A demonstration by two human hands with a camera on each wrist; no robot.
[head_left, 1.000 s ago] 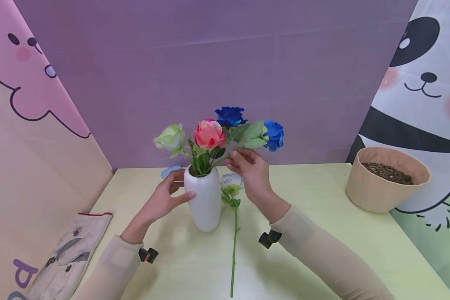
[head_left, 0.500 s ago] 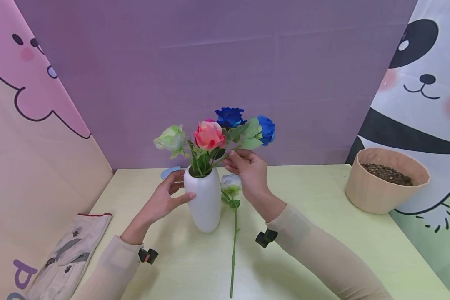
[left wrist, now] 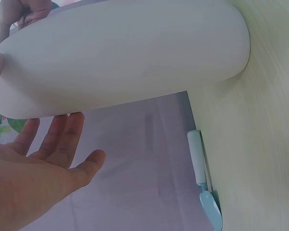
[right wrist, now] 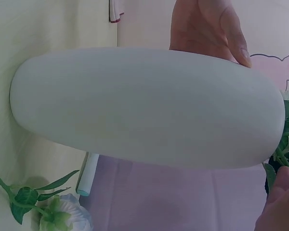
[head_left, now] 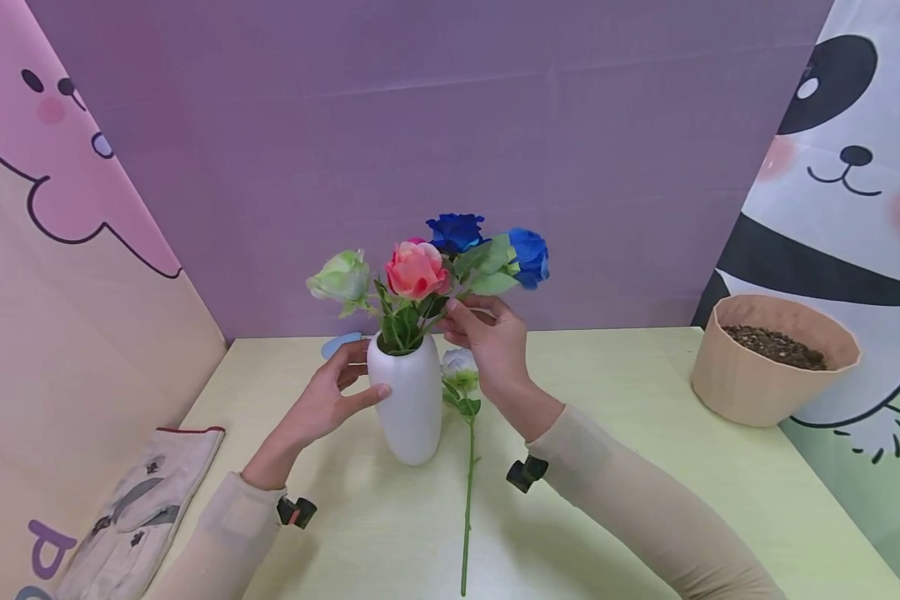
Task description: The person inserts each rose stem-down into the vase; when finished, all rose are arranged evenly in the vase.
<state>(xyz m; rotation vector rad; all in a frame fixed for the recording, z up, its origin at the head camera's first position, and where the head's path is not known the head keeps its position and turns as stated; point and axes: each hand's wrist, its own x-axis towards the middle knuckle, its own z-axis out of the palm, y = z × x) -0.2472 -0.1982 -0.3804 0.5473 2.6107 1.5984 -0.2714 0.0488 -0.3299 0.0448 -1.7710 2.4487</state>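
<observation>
A white vase (head_left: 405,408) stands upright on the table. My left hand (head_left: 322,404) holds its upper side, thumb in front and fingers behind. The vase holds a coral-pink rose (head_left: 416,272), a pale green rose (head_left: 342,277) and a dark blue rose (head_left: 456,232); a bit of magenta shows behind them. Above the vase's right rim my right hand (head_left: 498,342) pinches the stem of a bright blue rose (head_left: 530,257), which leans to the right. Leaves and fingers hide the stem's lower end. In the right wrist view, my right fingers (right wrist: 281,183) are beside the vase mouth.
A white flower (head_left: 461,368) with a long green stem lies right of the vase, partly behind my right hand. Behind the vase lies a small light-blue trowel (left wrist: 210,209). A tan pot (head_left: 742,375) of soil stands at right. Folded gloves (head_left: 131,508) lie at left.
My right hand has moved left and slightly closer to the vase mouth, bringing the bright blue rose left with it. My left hand stays on the vase.
</observation>
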